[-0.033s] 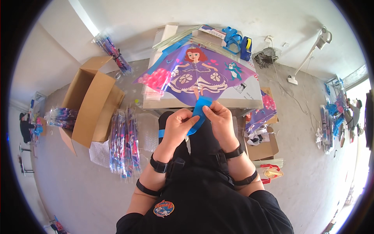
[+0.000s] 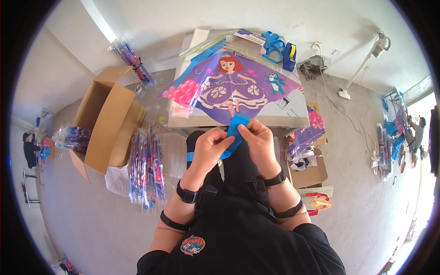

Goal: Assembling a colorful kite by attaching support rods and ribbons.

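A purple kite (image 2: pixel 250 94) printed with a red-haired princess lies on the table, its lower tip at the near edge. At that tip is a flat blue ribbon (image 2: pixel 238 126), which runs down between my hands over my lap; whether it is fastened to the kite I cannot tell. My left hand (image 2: pixel 211 147) pinches the ribbon between thumb and fingers. Just to the right and slightly higher, the thumb of my right hand (image 2: pixel 259 141) presses on the ribbon's upper part. More blue ribbon (image 2: pixel 190 156) shows left of my left wrist.
On the table (image 2: pixel 293 120), thin pale rods, a blue ribbon coil (image 2: pixel 273 47) and a tape dispenser (image 2: pixel 289 57) sit at the back. An open carton (image 2: pixel 109 123) and bagged kite bundles (image 2: pixel 146 167) are at left. A lower carton (image 2: pixel 311 175) stands at right. People work far off.
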The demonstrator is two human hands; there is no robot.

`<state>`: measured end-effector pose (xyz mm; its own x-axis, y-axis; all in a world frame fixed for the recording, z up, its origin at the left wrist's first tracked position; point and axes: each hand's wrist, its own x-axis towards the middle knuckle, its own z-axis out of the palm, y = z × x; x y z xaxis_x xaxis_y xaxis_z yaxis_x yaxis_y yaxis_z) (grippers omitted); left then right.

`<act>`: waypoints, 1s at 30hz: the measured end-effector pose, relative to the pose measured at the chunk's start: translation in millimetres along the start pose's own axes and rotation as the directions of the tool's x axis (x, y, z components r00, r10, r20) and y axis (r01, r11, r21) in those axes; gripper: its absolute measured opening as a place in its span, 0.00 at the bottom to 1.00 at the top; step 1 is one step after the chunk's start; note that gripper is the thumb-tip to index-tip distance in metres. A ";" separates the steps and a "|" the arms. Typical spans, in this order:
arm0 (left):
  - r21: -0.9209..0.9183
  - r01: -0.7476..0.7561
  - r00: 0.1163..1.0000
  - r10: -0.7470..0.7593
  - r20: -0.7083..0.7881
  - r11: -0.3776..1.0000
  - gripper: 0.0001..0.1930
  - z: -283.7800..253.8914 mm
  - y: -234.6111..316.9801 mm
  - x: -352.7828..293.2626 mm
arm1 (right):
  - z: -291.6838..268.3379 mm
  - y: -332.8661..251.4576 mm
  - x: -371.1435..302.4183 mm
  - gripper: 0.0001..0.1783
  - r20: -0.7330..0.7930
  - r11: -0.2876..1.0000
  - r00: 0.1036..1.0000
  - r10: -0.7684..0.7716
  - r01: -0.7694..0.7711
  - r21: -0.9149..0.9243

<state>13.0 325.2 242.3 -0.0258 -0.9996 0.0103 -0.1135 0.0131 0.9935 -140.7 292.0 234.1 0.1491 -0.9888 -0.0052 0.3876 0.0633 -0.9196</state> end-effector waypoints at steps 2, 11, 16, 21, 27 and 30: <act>-0.174 0.086 0.996 -0.086 0.004 0.981 0.07 2.9 0.3 -0.7 | -1.5 3.6 -0.3 0.08 -0.047 0.996 0.998 -0.034 0.030 -0.080; -0.212 0.028 0.998 -0.040 -0.056 0.977 0.06 5.1 -2.0 3.5 | 2.7 2.7 -3.7 0.09 -0.026 1.000 1.000 -0.012 0.012 0.007; -0.221 0.025 0.995 -0.045 -0.084 0.975 0.05 7.8 -4.5 3.8 | 4.2 -2.2 -5.1 0.08 -0.019 1.000 1.000 0.023 -0.023 -0.003; -0.211 0.061 0.995 -0.075 -0.061 0.976 0.05 6.1 -6.8 4.5 | 2.6 -2.6 -7.3 0.08 -0.050 0.997 0.996 0.069 -0.068 0.034; -0.260 0.046 0.996 -0.063 -0.059 0.964 0.06 10.4 -1.9 3.6 | -3.4 2.4 -5.5 0.09 -0.049 0.997 0.998 -0.034 0.030 -0.065; -0.272 0.042 0.998 -0.056 -0.042 0.961 0.06 10.9 -0.9 3.2 | -2.9 3.0 -6.4 0.10 -0.055 0.999 0.998 -0.006 0.003 -0.049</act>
<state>2.2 322.2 240.1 0.0222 -0.9989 -0.0402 0.1596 -0.0361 0.9865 -143.1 298.1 230.2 0.0961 -0.9951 -0.0213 0.3434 0.0532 -0.9377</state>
